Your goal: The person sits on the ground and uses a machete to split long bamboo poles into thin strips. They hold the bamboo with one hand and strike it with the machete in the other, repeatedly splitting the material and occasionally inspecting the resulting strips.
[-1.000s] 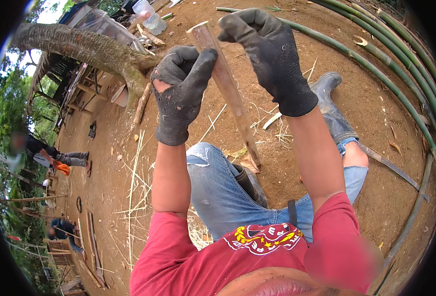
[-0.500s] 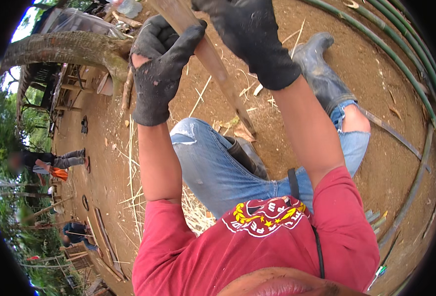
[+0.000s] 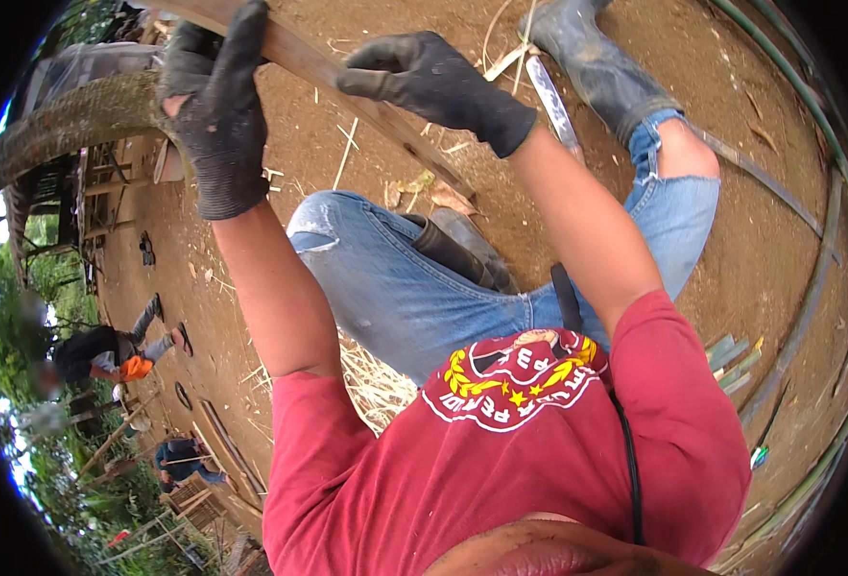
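Note:
A long, narrow wooden plank [image 3: 385, 119] slants from the top left down toward my bent leg, its lower end by the dry leaves on the ground. My left hand [image 3: 217, 120], in a worn dark glove with a hole near the thumb, is closed round its upper part. My right hand [image 3: 443, 88], gloved too, is at the plank's right edge. Its thumb appears to touch the wood, while its bent fingers stay apart from the thumb and hold nothing visible. A flat, silvery blade-like tool [image 3: 551, 101] lies on the dirt beside my right boot.
My jeans [image 3: 385, 278] and rubber boots [image 3: 577, 48] frame the bare dirt. Green bamboo poles [image 3: 788, 91] curve along the right. Pale shavings [image 3: 376, 389] lie by my left leg. A tree trunk [image 3: 78, 125] and other people [image 3: 107, 350] are at the left.
Both hands and the plank have shifted left in view. My right hand has come down from the top to the plank's edge, and the blade-like tool has come into sight.

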Tool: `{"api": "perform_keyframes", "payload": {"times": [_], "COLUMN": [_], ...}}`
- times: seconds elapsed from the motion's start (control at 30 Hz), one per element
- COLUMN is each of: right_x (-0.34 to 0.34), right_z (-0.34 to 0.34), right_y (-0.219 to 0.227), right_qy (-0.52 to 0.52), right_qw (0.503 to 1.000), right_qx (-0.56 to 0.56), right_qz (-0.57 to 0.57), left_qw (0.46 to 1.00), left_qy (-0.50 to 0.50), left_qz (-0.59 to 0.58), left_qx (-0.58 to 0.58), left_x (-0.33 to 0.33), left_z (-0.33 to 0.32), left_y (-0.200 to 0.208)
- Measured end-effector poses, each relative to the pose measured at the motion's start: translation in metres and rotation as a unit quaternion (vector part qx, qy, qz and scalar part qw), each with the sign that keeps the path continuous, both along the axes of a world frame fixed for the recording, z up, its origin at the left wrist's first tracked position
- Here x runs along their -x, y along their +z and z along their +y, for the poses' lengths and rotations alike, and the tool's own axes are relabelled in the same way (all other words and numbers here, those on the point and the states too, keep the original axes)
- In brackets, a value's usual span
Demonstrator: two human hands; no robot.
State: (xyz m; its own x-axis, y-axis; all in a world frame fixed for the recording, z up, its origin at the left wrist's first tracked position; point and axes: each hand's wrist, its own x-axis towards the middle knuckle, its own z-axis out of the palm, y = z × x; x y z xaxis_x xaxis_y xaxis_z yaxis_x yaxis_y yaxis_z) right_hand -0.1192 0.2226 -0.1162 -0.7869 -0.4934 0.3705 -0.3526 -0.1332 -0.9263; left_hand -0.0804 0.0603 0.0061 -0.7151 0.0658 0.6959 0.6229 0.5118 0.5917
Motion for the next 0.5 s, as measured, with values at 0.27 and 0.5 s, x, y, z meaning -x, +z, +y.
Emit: {"api": "perform_keyframes", "payload": {"times": [0.27, 0.5], "right_x": [-0.041, -0.03], "right_z": [0.022, -0.007], "right_y": [-0.173, -0.044], "right_qy": [0.006, -0.093], "right_qw": [0.89, 0.993], "right_qx": [-0.446, -0.034], "right_qz": [0.093, 0.057], "left_qw": [0.97, 0.878], "left_qy": [0.123, 0.192], "left_qz": [0.131, 0.265], "left_qx": [0.164, 0.35], "left_x": [0.001, 0.014], "left_z": [-0.042, -0.058], "left_y": [-0.008, -0.018]}}
